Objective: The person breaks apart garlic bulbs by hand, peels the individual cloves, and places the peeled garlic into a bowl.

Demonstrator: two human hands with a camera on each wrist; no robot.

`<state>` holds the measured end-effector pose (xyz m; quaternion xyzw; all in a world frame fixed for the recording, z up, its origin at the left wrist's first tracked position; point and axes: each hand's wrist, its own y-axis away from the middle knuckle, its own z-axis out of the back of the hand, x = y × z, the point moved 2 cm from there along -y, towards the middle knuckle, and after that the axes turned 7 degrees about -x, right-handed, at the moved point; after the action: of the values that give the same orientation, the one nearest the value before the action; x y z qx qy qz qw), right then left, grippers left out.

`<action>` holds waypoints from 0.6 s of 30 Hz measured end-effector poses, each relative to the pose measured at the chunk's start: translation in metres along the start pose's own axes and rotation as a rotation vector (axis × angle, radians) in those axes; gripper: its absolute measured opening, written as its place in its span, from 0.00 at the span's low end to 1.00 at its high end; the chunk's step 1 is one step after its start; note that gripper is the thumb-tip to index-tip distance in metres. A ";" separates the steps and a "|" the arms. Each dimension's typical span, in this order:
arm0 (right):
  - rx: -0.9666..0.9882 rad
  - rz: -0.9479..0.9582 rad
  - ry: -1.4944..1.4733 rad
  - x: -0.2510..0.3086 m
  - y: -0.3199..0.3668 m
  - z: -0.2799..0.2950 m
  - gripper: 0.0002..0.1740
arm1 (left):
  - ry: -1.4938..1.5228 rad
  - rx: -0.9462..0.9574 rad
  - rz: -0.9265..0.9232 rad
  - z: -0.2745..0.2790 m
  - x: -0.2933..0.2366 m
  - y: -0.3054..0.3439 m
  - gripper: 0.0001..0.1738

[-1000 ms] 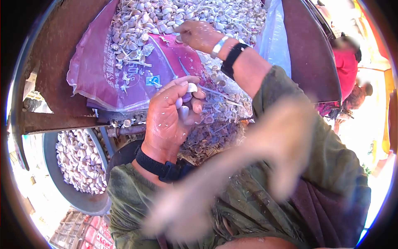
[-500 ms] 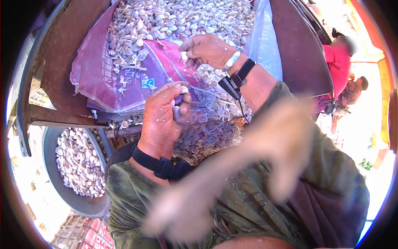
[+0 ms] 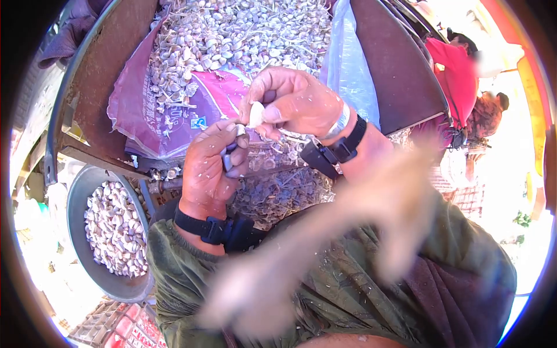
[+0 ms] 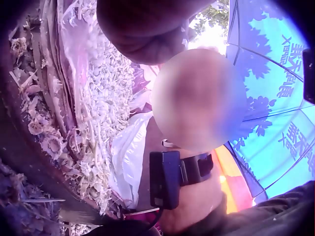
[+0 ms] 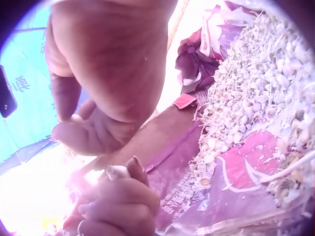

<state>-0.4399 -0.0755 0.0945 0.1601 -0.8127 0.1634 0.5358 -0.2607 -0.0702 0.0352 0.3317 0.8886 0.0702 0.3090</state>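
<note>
My right hand [image 3: 299,104] pinches a pale garlic clove [image 3: 256,114] between thumb and fingers, above the near edge of a purple and pink sack. Just left of it, my left hand [image 3: 209,159] has its fingers curled round several garlic cloves [image 3: 227,162], one of them showing at the thumb tip. The two hands' fingertips are close together. In the right wrist view, the left hand [image 5: 120,204] sits below the right hand [image 5: 108,64], with a white clove tip [image 5: 118,172] by its thumb.
A heap of loose garlic cloves [image 3: 243,37] covers the sack [image 3: 136,124] in a rusty metal trough [image 3: 400,64]. At left stands a grey basin [image 3: 84,255] of cloves. Dry skins [image 3: 284,194] lie below the trough edge. People in red [image 3: 458,81] are at right.
My right hand has come back from the heap toward the left hand, bringing a clove. The left hand still holds its cloves; the whole head view has shifted somewhat.
</note>
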 end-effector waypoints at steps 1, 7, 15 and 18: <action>-0.034 0.014 0.019 0.009 0.008 -0.016 0.15 | 0.006 0.043 -0.004 -0.005 -0.002 0.006 0.11; 0.269 0.086 -0.170 0.064 0.057 -0.108 0.14 | -0.088 -0.007 -0.055 -0.035 -0.011 0.041 0.12; 0.271 0.122 -0.027 0.079 0.098 -0.105 0.13 | -0.088 0.057 -0.063 -0.049 0.006 0.056 0.08; 0.235 0.127 0.016 0.081 0.109 -0.097 0.13 | -0.081 0.065 -0.053 -0.056 0.009 0.063 0.07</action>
<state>-0.4379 0.0578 0.1949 0.1686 -0.7922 0.2927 0.5083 -0.2646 -0.0113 0.0960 0.3203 0.8856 0.0197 0.3357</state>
